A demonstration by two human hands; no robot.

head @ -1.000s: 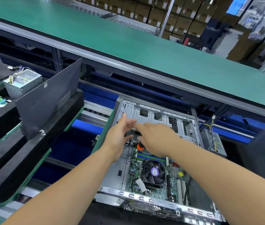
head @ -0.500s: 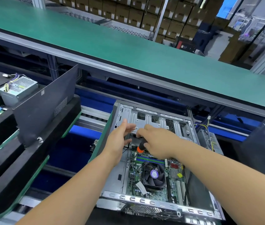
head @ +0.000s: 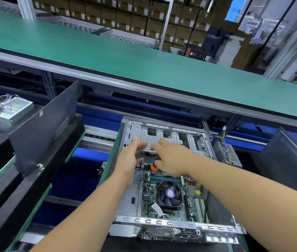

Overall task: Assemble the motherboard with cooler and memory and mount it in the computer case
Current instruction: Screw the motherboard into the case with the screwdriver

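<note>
An open silver computer case (head: 164, 222) lies flat in front of me. Inside it sits the green motherboard (head: 192, 194) with a black cooler fan (head: 169, 194) and blue and green memory sticks (head: 164, 178). My right hand (head: 173, 159) is closed around a black tool with an orange collar (head: 153, 167), held over the board's far edge by the drive cage (head: 162, 135). My left hand (head: 132, 159) is beside it with fingers spread, fingertips at the drive cage. What the tool's tip touches is hidden by my hands.
A power supply (head: 226, 154) with coloured wires rests at the case's right. A dark side panel (head: 42, 124) leans on black foam trays at the left, near another power supply (head: 11, 110). A green conveyor belt (head: 144, 66) runs behind; stacked cardboard boxes (head: 125, 17) beyond.
Both hands stayed at the far end of the case, close together; the view shifted slightly. The left fingers remain spread near the right hand's tool.
</note>
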